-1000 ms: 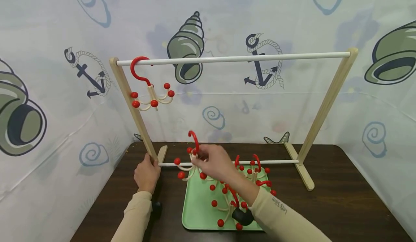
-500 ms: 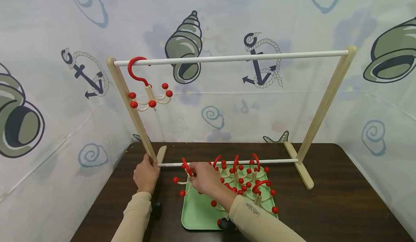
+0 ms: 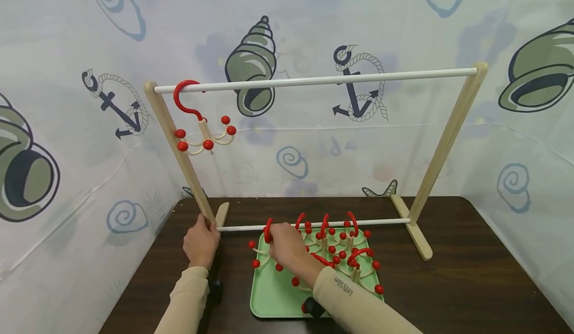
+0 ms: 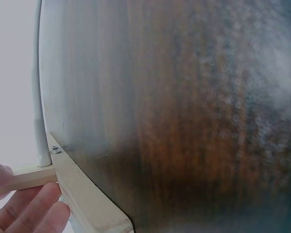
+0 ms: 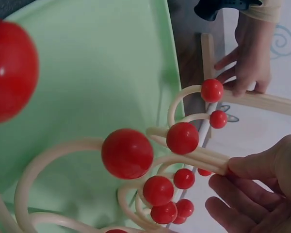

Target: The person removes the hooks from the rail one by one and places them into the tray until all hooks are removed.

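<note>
My left hand [image 3: 200, 241] grips the foot of the left wooden post [image 3: 181, 162] of a rack. In the left wrist view its thumb and fingers lie on opposite sides of that post. Between thumb and fingers, my right hand [image 3: 287, 247] pinches the pale stem [image 5: 206, 159] of a hook hanger. This hanger has a red hook [image 3: 268, 230] and curved pale arms tipped with red balls [image 5: 183, 138]. It is over the far left part of a green tray [image 3: 273, 294]; whether it touches the tray cannot be made out. Several similar hangers [image 3: 356, 273] are on the tray.
Another such hanger [image 3: 205, 132] hangs from the left end of the rack's white top bar [image 3: 314, 81]. A lower white bar [image 3: 381, 222] runs behind the tray, and the right post [image 3: 448, 144] stands on the dark table [image 3: 475, 274]. A patterned cloth hangs behind.
My right hand has lowered the held hanger to the tray's far left part, then shifted slightly right with it. My left hand keeps its grip on the post.
</note>
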Action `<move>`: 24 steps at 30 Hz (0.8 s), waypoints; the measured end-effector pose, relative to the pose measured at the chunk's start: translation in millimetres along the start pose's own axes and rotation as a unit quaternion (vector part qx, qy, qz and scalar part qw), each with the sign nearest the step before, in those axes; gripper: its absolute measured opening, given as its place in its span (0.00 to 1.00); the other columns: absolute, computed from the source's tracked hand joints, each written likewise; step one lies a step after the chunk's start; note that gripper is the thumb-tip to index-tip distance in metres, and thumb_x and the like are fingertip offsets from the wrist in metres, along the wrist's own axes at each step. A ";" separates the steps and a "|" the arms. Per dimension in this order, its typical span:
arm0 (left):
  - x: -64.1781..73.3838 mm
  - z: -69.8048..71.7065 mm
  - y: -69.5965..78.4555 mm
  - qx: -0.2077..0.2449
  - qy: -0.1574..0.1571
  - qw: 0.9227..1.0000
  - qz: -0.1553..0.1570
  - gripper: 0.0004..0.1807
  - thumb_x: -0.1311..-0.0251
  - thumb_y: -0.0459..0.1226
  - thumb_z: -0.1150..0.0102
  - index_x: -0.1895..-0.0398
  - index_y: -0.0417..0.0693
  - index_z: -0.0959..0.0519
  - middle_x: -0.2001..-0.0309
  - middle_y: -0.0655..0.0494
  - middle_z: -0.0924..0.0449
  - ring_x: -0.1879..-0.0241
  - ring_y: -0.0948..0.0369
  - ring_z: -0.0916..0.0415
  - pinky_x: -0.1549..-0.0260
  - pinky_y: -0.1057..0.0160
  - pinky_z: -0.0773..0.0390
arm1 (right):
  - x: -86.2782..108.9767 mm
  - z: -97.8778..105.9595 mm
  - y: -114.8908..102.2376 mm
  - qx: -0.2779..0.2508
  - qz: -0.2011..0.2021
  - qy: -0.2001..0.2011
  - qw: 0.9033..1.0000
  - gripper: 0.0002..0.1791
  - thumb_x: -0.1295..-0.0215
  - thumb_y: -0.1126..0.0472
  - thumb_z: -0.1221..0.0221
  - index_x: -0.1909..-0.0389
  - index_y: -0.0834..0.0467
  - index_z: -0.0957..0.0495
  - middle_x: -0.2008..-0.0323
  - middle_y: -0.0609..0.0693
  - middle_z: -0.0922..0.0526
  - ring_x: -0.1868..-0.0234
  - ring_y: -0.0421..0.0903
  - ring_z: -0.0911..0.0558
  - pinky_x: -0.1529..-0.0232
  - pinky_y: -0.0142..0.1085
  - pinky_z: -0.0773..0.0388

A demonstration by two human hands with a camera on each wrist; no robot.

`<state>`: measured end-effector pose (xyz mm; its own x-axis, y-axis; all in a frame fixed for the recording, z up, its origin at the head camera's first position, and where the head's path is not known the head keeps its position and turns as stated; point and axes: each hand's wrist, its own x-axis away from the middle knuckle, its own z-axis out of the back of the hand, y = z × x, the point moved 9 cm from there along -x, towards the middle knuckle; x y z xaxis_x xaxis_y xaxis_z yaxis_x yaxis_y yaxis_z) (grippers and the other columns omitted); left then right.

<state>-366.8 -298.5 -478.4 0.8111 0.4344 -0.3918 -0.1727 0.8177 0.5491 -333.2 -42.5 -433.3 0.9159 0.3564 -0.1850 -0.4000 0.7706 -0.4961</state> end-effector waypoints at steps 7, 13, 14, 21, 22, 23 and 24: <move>-0.8 -0.2 0.7 0.002 0.002 1.000 -0.002 0.11 0.40 0.36 0.42 0.57 0.41 0.26 0.69 0.36 0.18 0.72 0.36 0.22 0.76 0.38 0.29 | 3.0 0.0 7.2 -0.013 -0.019 -0.011 1.000 0.12 0.45 0.74 0.43 0.79 0.54 0.25 0.84 0.44 0.28 0.83 0.40 0.30 0.82 0.32 0.34; -0.1 0.7 2.9 0.003 0.002 1.000 -0.007 0.11 0.39 0.37 0.43 0.57 0.41 0.26 0.69 0.36 0.18 0.72 0.36 0.22 0.76 0.38 0.29 | 9.1 2.2 8.0 -0.028 -0.039 -0.034 0.998 0.06 0.43 0.70 0.43 0.73 0.57 0.25 0.81 0.46 0.29 0.81 0.43 0.31 0.79 0.34 0.33; 0.1 0.9 2.8 0.003 0.002 1.000 -0.007 0.10 0.39 0.37 0.42 0.57 0.41 0.26 0.69 0.36 0.18 0.72 0.36 0.22 0.76 0.38 0.29 | 10.5 3.7 7.3 -0.034 -0.042 -0.037 0.998 0.05 0.42 0.70 0.43 0.72 0.57 0.26 0.80 0.46 0.29 0.81 0.43 0.30 0.78 0.34 0.33; -0.5 1.6 2.3 0.004 0.009 1.000 -0.012 0.10 0.40 0.37 0.42 0.58 0.41 0.26 0.69 0.37 0.18 0.72 0.36 0.22 0.76 0.38 0.29 | 20.0 16.4 -3.9 -0.039 -0.044 -0.075 0.995 0.06 0.40 0.64 0.38 0.65 0.60 0.25 0.82 0.46 0.30 0.83 0.42 0.32 0.77 0.35 0.33; -0.5 1.6 2.3 0.004 0.010 1.000 -0.012 0.10 0.40 0.37 0.42 0.58 0.41 0.26 0.69 0.37 0.18 0.72 0.36 0.22 0.76 0.38 0.29 | 21.5 19.0 -5.7 -0.035 -0.043 -0.081 0.995 0.07 0.40 0.62 0.37 0.64 0.60 0.24 0.84 0.46 0.31 0.84 0.41 0.33 0.79 0.34 0.33; -0.6 1.3 2.3 0.004 0.010 1.000 -0.012 0.10 0.40 0.37 0.42 0.58 0.42 0.26 0.69 0.36 0.18 0.71 0.35 0.22 0.76 0.38 0.29 | 23.3 22.2 -7.3 -0.032 -0.043 -0.086 0.995 0.08 0.40 0.61 0.37 0.63 0.60 0.24 0.86 0.46 0.31 0.86 0.41 0.34 0.79 0.34 0.34; -0.6 1.1 2.4 0.004 0.010 1.000 -0.011 0.10 0.40 0.37 0.42 0.58 0.42 0.26 0.69 0.36 0.18 0.71 0.35 0.22 0.76 0.38 0.29 | 24.8 25.5 -8.5 -0.029 -0.042 -0.091 0.995 0.09 0.39 0.60 0.37 0.64 0.60 0.24 0.87 0.46 0.32 0.87 0.41 0.36 0.81 0.34 0.35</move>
<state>-367.1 -297.3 -476.1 0.8031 0.4240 -0.4186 -0.1501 0.8239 0.5466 -308.0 -26.8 -412.1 0.9226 0.3855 0.0140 -0.3142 0.7721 -0.5524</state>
